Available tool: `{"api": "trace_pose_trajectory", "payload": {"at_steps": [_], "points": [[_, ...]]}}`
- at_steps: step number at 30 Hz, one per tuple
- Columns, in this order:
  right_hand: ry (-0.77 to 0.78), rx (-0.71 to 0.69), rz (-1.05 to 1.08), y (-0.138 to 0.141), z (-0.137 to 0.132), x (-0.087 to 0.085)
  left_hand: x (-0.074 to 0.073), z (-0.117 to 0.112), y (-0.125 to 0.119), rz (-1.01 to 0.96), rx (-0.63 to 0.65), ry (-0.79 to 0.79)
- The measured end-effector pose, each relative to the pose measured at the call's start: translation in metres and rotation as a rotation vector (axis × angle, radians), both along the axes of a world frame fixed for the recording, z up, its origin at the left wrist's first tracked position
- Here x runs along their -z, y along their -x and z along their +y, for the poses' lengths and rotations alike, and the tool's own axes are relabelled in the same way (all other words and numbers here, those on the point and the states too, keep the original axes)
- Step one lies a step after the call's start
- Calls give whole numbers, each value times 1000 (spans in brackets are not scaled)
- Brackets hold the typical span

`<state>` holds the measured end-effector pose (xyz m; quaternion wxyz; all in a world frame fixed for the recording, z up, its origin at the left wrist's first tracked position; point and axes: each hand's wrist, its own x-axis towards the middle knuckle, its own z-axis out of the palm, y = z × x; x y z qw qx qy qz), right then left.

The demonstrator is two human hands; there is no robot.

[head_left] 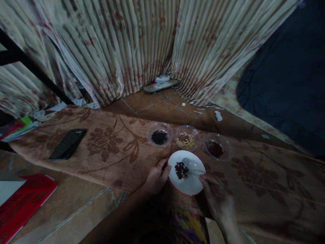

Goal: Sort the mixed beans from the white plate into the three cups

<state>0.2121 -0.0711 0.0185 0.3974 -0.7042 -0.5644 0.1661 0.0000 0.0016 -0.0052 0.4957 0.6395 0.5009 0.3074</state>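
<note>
A white bowl with a red rim (193,184) lies on a brown flowered cloth (109,152) and holds a small heap of mixed dark beans (181,170). My left hand (156,178) rests against the bowl's left rim, its fingers curled on the edge. My right hand (215,196) pinches thin metal tweezers (196,174) whose tips reach into the beans. Behind the bowl stand three clear cups: black beans (159,137), pale yellow beans (186,140) and dark red beans (215,149).
A black phone (68,143) lies on the cloth at the left. A red book (24,201) is on the tiled floor at the lower left. Striped curtains (132,47) hang behind; a dark blue cloth (286,74) fills the right. A sandal (160,84) lies under the curtain.
</note>
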Motion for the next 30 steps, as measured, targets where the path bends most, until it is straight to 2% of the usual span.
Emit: {"api": "trace_pose_trajectory", "payload": {"at_steps": [9, 18, 24, 27, 30], "points": [[15, 7, 4, 0, 0, -1, 4, 0, 1, 21, 3, -11], [17, 36, 39, 4, 1, -5, 0, 0, 1, 25, 0, -10], [8, 135, 63, -4, -3, -12, 1, 0, 0, 1, -6, -21], [-79, 207, 16, -21, 4, -24, 2, -1, 0, 17, -22, -20], [-268, 350, -45, -45, 23, -40, 2, 0, 0, 9, -4, -9]]}}
